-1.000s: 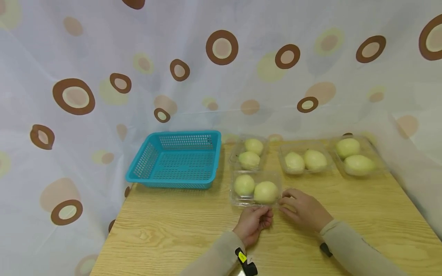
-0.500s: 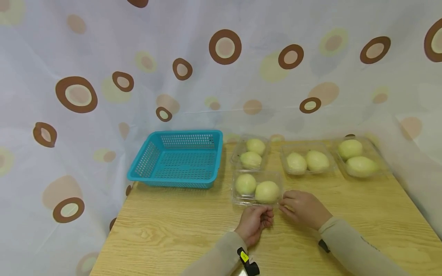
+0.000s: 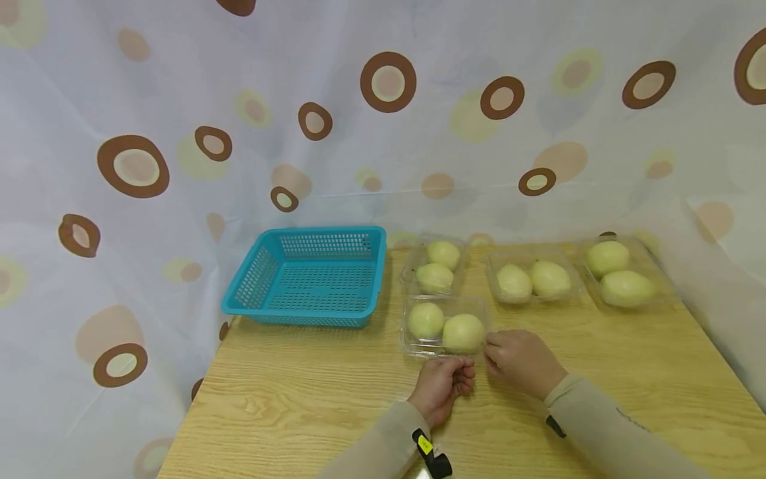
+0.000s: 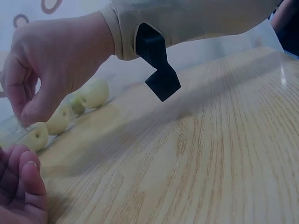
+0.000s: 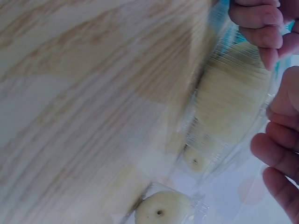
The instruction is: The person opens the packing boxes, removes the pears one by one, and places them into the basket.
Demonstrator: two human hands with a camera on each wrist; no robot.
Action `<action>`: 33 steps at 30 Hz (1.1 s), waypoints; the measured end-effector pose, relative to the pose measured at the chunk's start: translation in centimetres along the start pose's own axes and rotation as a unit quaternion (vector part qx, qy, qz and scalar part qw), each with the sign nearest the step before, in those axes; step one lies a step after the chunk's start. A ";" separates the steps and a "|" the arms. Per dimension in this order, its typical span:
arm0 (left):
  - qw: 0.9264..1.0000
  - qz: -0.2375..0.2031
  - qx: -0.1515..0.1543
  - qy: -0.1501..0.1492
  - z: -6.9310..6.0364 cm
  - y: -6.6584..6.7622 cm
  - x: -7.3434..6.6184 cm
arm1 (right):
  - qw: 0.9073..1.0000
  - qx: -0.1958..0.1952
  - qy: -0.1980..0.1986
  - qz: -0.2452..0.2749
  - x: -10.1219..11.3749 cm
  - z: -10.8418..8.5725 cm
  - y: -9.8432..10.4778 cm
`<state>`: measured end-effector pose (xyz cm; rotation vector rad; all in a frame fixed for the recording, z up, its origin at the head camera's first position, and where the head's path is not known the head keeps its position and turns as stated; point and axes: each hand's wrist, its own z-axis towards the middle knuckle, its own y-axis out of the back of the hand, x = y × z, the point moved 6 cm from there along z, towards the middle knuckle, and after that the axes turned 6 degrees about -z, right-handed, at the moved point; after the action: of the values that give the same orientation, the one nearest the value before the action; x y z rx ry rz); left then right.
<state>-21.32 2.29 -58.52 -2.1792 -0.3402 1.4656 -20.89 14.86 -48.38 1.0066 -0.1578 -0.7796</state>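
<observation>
In the head view, a clear plastic clamshell box (image 3: pixel 415 347) with two smooth pale yellow-green fruits (image 3: pixel 463 333) lies on the wooden table. My left hand (image 3: pixel 441 389) is at its front edge, fingers curled and thumb against the rim. The right hand (image 3: pixel 526 361) pinches the box's front right corner between thumb and fingers. Seen from the right wrist, the left hand (image 5: pixel 261 23) and the right hand (image 5: pixel 282 130) both meet the same side of the box. The left wrist view shows the right hand (image 4: pixel 56 60) above and the left hand (image 4: pixel 21 186) below.
A blue perforated basket (image 3: pixel 320 291) stands at the back left. Behind the handled box is another clear box (image 3: pixel 407 274) holding two fruits. Two more such boxes, a middle one (image 3: pixel 565 299) and a far right one (image 3: pixel 652 266), stand along the patterned curtain (image 3: pixel 335 166).
My right hand's fingers have drawn together and closed in on the box's front right corner. The left hand stays at the front edge; the boxes and basket keep their places.
</observation>
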 end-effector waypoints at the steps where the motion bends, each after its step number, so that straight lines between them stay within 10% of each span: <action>1: 1.000 -0.001 -0.001 0.000 0.0 0.0 0.0 | 1.000 -0.005 0.004 -0.002 0.0 0.0 0.0; 33: 0.998 0.012 -0.063 -0.005 -0.2 -0.3 -0.2 | 0.992 -0.118 0.049 -0.011 0.7 -0.8 0.3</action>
<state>-21.22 2.41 -58.15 -2.2822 -0.4207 1.5054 -19.92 15.03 -48.71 0.8214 0.0290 -0.7476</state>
